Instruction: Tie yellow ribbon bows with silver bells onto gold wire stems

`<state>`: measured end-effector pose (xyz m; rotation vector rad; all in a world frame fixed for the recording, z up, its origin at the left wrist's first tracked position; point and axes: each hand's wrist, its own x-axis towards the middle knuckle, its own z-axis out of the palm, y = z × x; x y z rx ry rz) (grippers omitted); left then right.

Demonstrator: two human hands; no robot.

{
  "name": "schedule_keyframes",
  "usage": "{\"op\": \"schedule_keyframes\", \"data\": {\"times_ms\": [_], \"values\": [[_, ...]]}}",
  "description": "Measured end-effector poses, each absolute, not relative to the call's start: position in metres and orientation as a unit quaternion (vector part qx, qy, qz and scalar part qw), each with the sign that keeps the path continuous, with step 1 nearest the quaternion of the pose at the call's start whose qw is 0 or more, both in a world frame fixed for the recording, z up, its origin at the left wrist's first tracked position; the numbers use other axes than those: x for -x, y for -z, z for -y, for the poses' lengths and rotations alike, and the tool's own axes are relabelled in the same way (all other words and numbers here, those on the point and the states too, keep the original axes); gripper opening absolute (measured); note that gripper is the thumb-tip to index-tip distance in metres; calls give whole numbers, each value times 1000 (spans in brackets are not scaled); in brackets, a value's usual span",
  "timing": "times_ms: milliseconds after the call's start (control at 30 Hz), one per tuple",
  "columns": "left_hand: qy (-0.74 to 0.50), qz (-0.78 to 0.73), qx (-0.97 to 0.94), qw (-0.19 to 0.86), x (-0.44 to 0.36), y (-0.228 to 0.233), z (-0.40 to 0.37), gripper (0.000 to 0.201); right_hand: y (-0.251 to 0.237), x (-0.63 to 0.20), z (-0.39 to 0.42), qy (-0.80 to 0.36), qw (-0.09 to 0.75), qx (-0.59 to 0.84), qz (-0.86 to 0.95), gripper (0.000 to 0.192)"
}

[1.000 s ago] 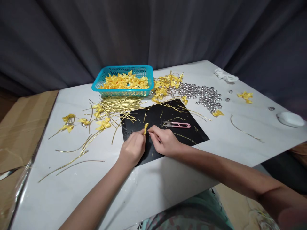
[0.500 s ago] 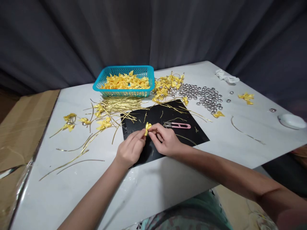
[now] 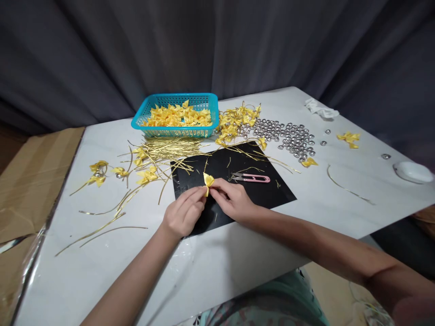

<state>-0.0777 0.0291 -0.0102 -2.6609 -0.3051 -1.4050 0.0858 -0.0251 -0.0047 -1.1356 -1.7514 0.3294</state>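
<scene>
A small yellow ribbon bow (image 3: 208,180) is pinched between my two hands, above a black mat (image 3: 268,194). My left hand (image 3: 185,210) grips it from the left with closed fingers. From the right, the fingertips of my right hand (image 3: 234,199) close on its other side. Pink-handled thread snips (image 3: 251,177) lie on the mat just beyond my right hand. Past the mat is a pile of gold wire ties (image 3: 173,148). Whether a wire is also between my fingers, I cannot make out.
A blue basket (image 3: 175,132) full of yellow bows stands at the back. Beside it lie bows on wires (image 3: 239,118) and many silver beads (image 3: 295,138). Loose gold wires (image 3: 98,231) and bows are scattered at left. A white oval object (image 3: 413,172) sits at the right edge.
The yellow bow has turned in my fingers, so one pointed loop now stands upward. My hands have barely shifted; the things on the table look the same.
</scene>
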Motion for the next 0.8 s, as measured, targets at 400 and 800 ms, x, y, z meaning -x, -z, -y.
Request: {"op": "schedule_keyframes", "data": {"times_ms": [400,800], "values": [[485,106,866,59,76,6,-29,17,5,-86,26,-146,485,470,723,10],[492,176,852,20,70,-1,-29,24,3,-85,26,-102,503,473,716,11]]}}
